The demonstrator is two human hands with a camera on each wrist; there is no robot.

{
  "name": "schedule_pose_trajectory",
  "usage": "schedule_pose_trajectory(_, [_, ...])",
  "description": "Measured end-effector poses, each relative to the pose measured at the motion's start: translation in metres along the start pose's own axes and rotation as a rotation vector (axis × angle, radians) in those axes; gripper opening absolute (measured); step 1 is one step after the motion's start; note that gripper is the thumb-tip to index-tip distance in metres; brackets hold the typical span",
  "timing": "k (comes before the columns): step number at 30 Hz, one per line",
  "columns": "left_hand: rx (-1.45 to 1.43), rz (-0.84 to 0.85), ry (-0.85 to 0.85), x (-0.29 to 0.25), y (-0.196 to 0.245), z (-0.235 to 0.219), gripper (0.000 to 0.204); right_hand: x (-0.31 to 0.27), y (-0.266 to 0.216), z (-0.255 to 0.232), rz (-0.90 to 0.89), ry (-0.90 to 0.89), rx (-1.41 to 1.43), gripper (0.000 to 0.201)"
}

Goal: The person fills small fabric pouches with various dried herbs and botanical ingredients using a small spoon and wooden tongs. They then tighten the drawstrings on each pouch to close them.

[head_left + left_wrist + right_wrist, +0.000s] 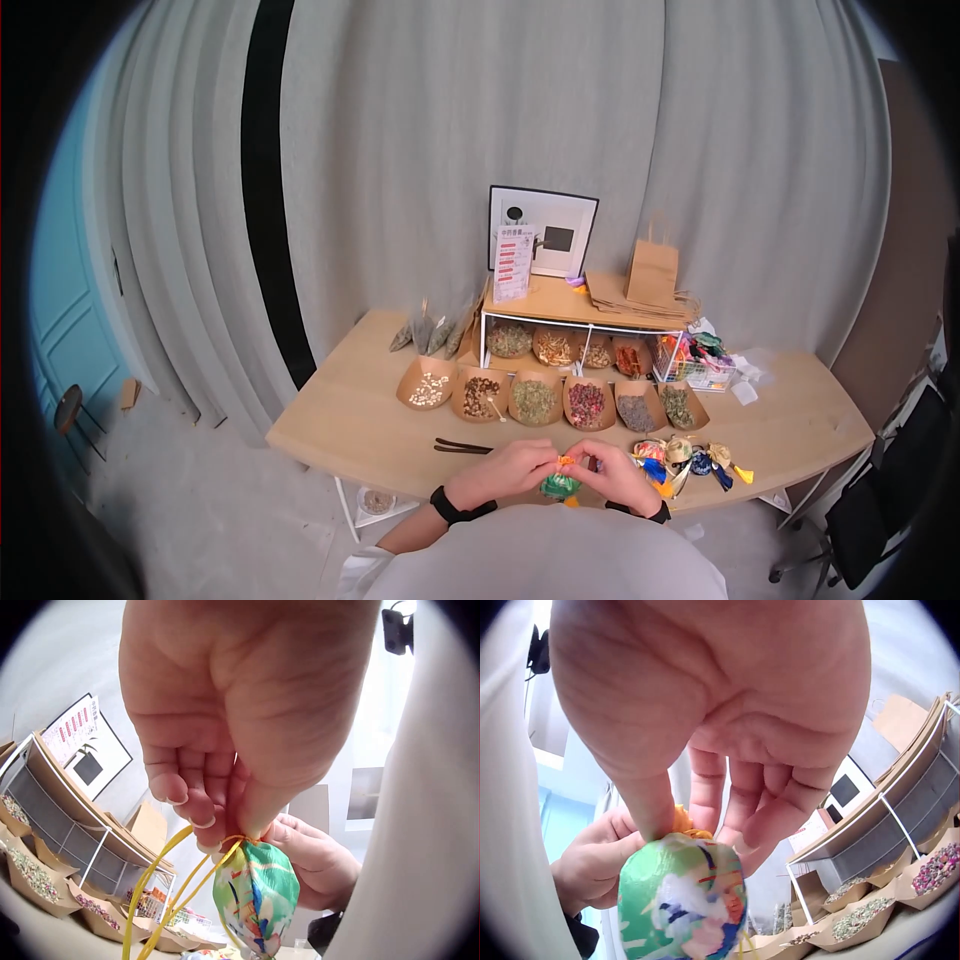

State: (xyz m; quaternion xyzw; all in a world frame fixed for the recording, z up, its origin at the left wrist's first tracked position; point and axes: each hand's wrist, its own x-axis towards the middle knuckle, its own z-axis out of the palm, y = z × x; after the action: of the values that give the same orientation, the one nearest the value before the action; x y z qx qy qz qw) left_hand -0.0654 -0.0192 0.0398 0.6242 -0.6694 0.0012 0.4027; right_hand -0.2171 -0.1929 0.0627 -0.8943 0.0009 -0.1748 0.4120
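together; hands [508, 470] [614, 474] pinch green pouch [264, 889], apparently by neck; yellow cord [136, 896] beside

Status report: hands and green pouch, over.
Left hand, right hand: both pinching green pouch at its neck. Yellow cord hanging beside it. Nothing visible in the way.

Pouch [560, 487] before the trays [425, 366]

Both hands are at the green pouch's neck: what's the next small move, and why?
Probably draw the yellow cord snug: its strands hang slack beside the green pouch, while the left hand and right hand pinch at its gathered top.
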Motion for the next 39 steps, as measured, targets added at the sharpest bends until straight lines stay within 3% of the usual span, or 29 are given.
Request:
schedule_pose_trajectory(6, [0.042,0.031,-0.036,-0.001,0.002,-0.002,0.016,-0.005,0.001,-0.001,-0.029,0.017,-0.046,0.023])
schedule_pose_trajectory(9, [0.052,0.037,-0.067,-0.004,0.002,-0.005,0.015,-0.005,-0.001,-0.002,-0.123,-0.057,-0.191,0.020])
schedule_pose_trajectory(15, [-0.013,0.082,-0.130,-0.008,0.005,-0.020,0.015,-0.006,-0.002,0.003,-0.178,-0.150,-0.015,0.016])
schedule_pose_trajectory(20, [-0.049,0.108,-0.139,-0.010,0.006,-0.030,0.016,-0.003,0.004,0.006,-0.324,-0.085,0.033,0.013])
schedule_pose_trajectory(25, [0.101,0.228,-0.138,-0.009,-0.005,-0.048,0.016,-0.004,0.002,-0.004,-0.293,-0.045,-0.010,0.012])
schedule_pose_trajectory(29, [0.133,0.135,-0.130,-0.009,-0.002,-0.048,0.016,0.000,-0.004,-0.007,-0.285,-0.013,-0.036,0.011])
schedule_pose_trajectory(32, [0.169,0.097,-0.027,-0.008,0.018,-0.046,0.020,-0.003,-0.008,-0.008,-0.178,0.041,-0.013,0.013])
schedule_pose_trajectory(34, [0.148,0.177,0.188,-0.005,0.024,-0.040,0.022,-0.004,-0.004,-0.008,-0.174,0.014,-0.041,0.014])
schedule_pose_trajectory(37, [0.141,0.163,0.026,-0.007,0.013,-0.030,0.025,-0.003,-0.001,0.000,-0.185,0.030,0.014,0.013])
schedule_pose_trajectory(39, [0.136,0.162,0.021,-0.008,0.010,-0.028,0.023,-0.004,-0.004,0.000,-0.140,0.040,0.064,0.013])
